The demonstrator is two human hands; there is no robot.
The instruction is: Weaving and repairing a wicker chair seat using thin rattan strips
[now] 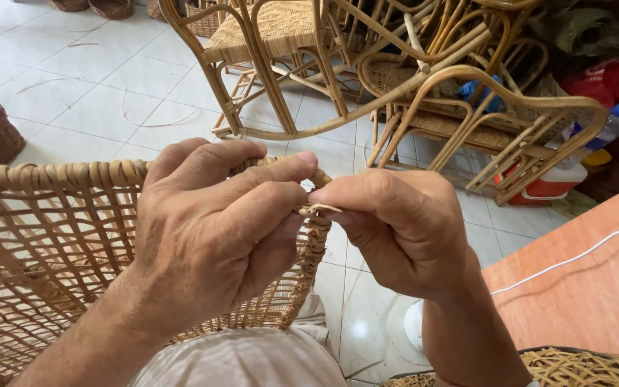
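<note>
Left hand (213, 240) grips a woven cane panel's (34, 251) wrapped rim; right hand (395, 229) pinches a thin cane strip (322, 208). Panel looks light, stiff; strip pliable, likely splits if kinked.

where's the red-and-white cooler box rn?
In the head view, the red-and-white cooler box sits on the tiled floor at right, tucked under the stacked rattan chairs, just beyond the orange board.
</note>
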